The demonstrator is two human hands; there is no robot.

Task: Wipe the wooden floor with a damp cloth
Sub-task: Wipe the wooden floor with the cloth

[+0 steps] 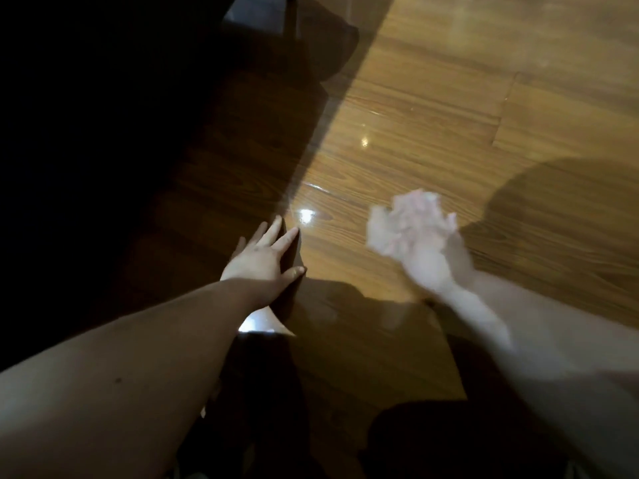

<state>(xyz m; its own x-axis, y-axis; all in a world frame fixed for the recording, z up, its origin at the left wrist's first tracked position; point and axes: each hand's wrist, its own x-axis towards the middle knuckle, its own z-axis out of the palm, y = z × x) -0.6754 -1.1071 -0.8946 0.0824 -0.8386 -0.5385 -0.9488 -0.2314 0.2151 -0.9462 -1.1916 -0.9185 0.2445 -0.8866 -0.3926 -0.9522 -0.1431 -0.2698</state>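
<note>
The wooden floor [432, 108] is glossy brown planks, brightly lit on the right and in deep shadow on the left. My left hand [264, 257] lies flat on the floor with straight, spread fingers, at the line between light and shadow. My right hand [420, 252] is blurred by motion over the lit planks and grips a crumpled pale pinkish cloth [406, 221], which bulges out past its fingers. Wet-looking glints show on the floor between the two hands.
A dark piece of furniture or bag [311, 39] stands at the top centre, half in shadow. The whole left side is black and unreadable. My dark-clothed knees [432, 440] fill the bottom edge. A round shadow falls on the floor at the right.
</note>
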